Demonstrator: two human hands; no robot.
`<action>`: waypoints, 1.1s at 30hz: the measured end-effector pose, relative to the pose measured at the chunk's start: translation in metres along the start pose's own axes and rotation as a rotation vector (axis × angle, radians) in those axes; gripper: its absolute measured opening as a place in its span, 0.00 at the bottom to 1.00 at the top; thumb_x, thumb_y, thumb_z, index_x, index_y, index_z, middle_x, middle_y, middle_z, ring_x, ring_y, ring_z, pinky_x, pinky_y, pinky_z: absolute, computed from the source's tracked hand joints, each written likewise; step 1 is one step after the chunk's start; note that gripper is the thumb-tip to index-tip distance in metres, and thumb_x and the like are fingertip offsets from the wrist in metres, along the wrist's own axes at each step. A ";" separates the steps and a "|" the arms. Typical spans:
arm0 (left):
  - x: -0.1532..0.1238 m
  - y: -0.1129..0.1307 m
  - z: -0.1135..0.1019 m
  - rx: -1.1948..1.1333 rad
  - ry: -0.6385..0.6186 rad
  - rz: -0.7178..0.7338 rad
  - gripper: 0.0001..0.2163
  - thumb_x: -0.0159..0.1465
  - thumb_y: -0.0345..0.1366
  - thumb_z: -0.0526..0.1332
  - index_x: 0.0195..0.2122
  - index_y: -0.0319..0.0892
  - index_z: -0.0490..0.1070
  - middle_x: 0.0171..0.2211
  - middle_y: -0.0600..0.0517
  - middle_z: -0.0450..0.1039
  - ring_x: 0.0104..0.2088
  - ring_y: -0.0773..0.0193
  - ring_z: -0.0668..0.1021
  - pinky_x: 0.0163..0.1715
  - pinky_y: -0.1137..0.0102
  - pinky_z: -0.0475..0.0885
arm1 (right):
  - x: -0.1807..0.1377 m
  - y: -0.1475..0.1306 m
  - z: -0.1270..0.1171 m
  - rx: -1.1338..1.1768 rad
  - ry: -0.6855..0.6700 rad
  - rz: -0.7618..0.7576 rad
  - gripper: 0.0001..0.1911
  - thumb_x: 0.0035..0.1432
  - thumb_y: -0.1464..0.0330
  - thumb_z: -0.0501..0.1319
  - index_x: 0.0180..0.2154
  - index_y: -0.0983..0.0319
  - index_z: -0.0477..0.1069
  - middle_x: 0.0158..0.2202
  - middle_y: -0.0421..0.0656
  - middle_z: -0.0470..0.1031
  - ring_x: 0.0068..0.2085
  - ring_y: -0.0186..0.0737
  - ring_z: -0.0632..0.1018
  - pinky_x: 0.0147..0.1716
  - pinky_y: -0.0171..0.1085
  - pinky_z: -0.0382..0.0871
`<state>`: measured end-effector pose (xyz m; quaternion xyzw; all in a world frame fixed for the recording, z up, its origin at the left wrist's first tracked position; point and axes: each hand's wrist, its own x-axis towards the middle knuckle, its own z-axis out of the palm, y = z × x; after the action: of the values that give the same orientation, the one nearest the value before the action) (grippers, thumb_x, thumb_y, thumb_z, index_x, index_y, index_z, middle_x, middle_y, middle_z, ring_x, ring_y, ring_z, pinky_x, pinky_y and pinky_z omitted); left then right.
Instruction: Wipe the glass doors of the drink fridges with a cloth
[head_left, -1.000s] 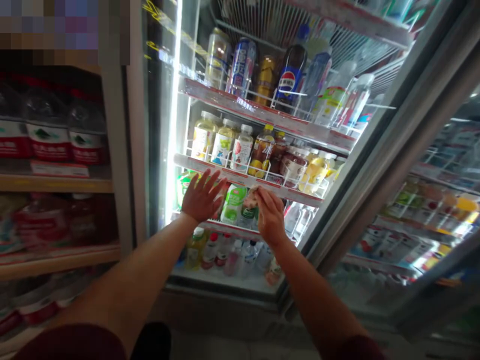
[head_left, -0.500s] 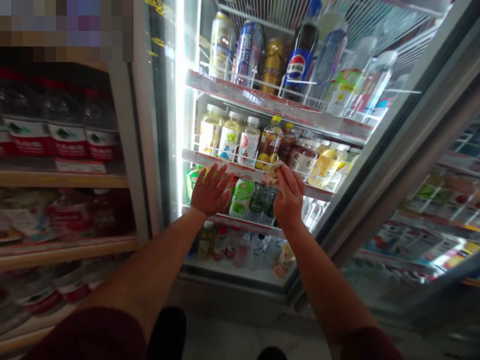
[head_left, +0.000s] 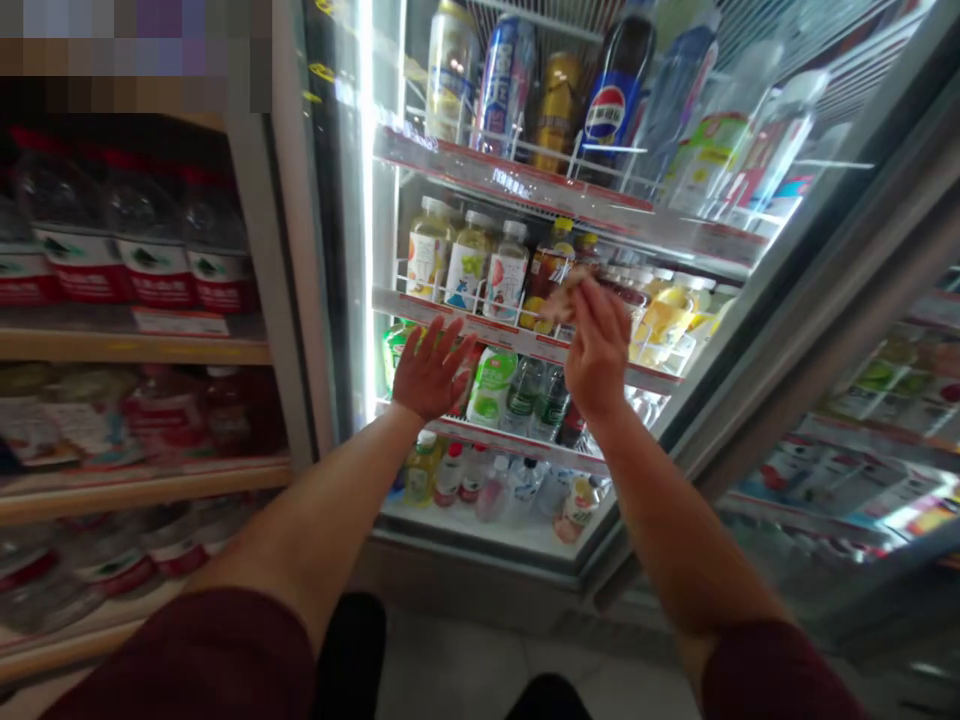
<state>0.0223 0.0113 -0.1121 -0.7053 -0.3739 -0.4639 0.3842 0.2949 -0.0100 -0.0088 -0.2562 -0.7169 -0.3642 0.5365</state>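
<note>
My left hand [head_left: 429, 372] is spread with its fingers apart, in front of the lower middle shelf, and seems to rest against the fridge's glass. My right hand [head_left: 598, 345] pinches a crumpled, light-coloured cloth [head_left: 561, 298] that is slightly blurred. The cloth lies over the view of a dark tea bottle with a yellow cap [head_left: 553, 262]. Pale drink bottles with white caps [head_left: 506, 272] stand to its left. Below, between my hands, is a green-and-white bottle [head_left: 492, 385]. Whether the cloth touches the glass I cannot tell.
The fridge's metal frame [head_left: 720, 400] runs slanting at the right. Cans and a cola bottle [head_left: 609, 105] stand on its upper shelf. Left of it, a wooden-edged shelf [head_left: 135, 347] holds red-labelled water bottles [head_left: 146, 250]. More drinks stand behind glass at far right.
My right hand has moved up with the cloth, from the shelf's label strip to in front of the bottles. My left hand stays spread in nearly the same place. The view has shifted slightly.
</note>
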 end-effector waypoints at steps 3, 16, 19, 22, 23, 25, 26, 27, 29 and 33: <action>0.000 0.001 -0.001 -0.007 -0.018 -0.019 0.29 0.71 0.42 0.54 0.73 0.50 0.54 0.73 0.48 0.54 0.75 0.53 0.50 0.74 0.49 0.43 | 0.014 -0.010 0.010 -0.055 0.034 0.063 0.32 0.73 0.73 0.44 0.74 0.54 0.48 0.71 0.46 0.63 0.72 0.49 0.61 0.70 0.56 0.59; 0.000 0.000 -0.002 0.025 -0.060 -0.018 0.27 0.72 0.44 0.52 0.71 0.48 0.59 0.73 0.48 0.54 0.75 0.53 0.47 0.74 0.50 0.41 | 0.042 0.005 0.006 -0.076 0.114 0.071 0.26 0.74 0.69 0.43 0.67 0.58 0.66 0.67 0.46 0.68 0.70 0.46 0.64 0.71 0.53 0.58; 0.000 0.001 -0.003 0.024 -0.055 -0.017 0.27 0.72 0.43 0.52 0.72 0.48 0.58 0.73 0.48 0.54 0.75 0.54 0.46 0.74 0.50 0.42 | -0.003 -0.024 0.010 -0.037 -0.097 -0.016 0.27 0.72 0.71 0.46 0.69 0.55 0.63 0.68 0.44 0.69 0.71 0.47 0.64 0.70 0.53 0.58; 0.000 0.002 -0.004 0.007 -0.079 -0.034 0.27 0.72 0.43 0.52 0.72 0.48 0.57 0.73 0.48 0.53 0.75 0.54 0.46 0.74 0.49 0.41 | -0.052 -0.049 0.008 0.047 -0.362 -0.323 0.28 0.70 0.74 0.50 0.69 0.57 0.62 0.66 0.44 0.71 0.68 0.43 0.69 0.69 0.45 0.61; 0.000 0.002 -0.003 0.009 -0.079 -0.036 0.27 0.72 0.43 0.52 0.72 0.48 0.57 0.73 0.48 0.53 0.75 0.54 0.46 0.74 0.50 0.41 | -0.059 -0.048 0.006 0.071 -0.415 -0.386 0.27 0.70 0.73 0.52 0.68 0.58 0.64 0.65 0.44 0.72 0.67 0.42 0.70 0.68 0.44 0.62; 0.000 0.002 -0.002 0.021 -0.061 -0.025 0.27 0.72 0.43 0.51 0.72 0.47 0.58 0.73 0.48 0.54 0.76 0.55 0.46 0.74 0.50 0.41 | -0.055 -0.032 -0.003 0.085 -0.429 -0.386 0.24 0.71 0.72 0.53 0.66 0.57 0.67 0.64 0.43 0.74 0.67 0.42 0.70 0.67 0.44 0.64; 0.000 0.001 -0.002 0.027 -0.049 -0.017 0.27 0.72 0.44 0.51 0.72 0.47 0.58 0.73 0.48 0.54 0.76 0.55 0.45 0.74 0.50 0.41 | -0.046 -0.020 -0.007 0.075 -0.383 -0.336 0.24 0.71 0.72 0.54 0.65 0.56 0.67 0.64 0.43 0.74 0.67 0.42 0.70 0.67 0.45 0.65; -0.001 0.001 -0.001 0.033 -0.039 -0.014 0.27 0.72 0.44 0.51 0.72 0.47 0.58 0.73 0.49 0.54 0.76 0.55 0.45 0.74 0.50 0.41 | -0.035 -0.007 -0.010 0.059 -0.312 -0.271 0.23 0.72 0.72 0.53 0.65 0.55 0.67 0.64 0.43 0.74 0.68 0.43 0.70 0.67 0.47 0.65; -0.001 0.000 0.000 0.049 -0.030 -0.007 0.27 0.72 0.44 0.50 0.72 0.47 0.57 0.73 0.49 0.53 0.76 0.56 0.44 0.74 0.50 0.41 | -0.017 0.014 -0.014 0.026 -0.136 -0.117 0.24 0.73 0.71 0.51 0.66 0.54 0.66 0.65 0.44 0.72 0.69 0.46 0.67 0.68 0.52 0.64; -0.001 0.001 0.000 0.077 -0.037 -0.002 0.27 0.72 0.45 0.50 0.72 0.47 0.56 0.74 0.48 0.53 0.76 0.56 0.44 0.74 0.49 0.42 | -0.035 0.000 -0.006 0.028 -0.060 0.036 0.28 0.73 0.72 0.49 0.70 0.52 0.59 0.67 0.44 0.69 0.70 0.49 0.65 0.69 0.57 0.62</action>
<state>0.0229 0.0108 -0.1129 -0.6981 -0.3993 -0.4364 0.4035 0.3090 -0.0138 -0.0415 -0.2725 -0.7328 -0.3367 0.5248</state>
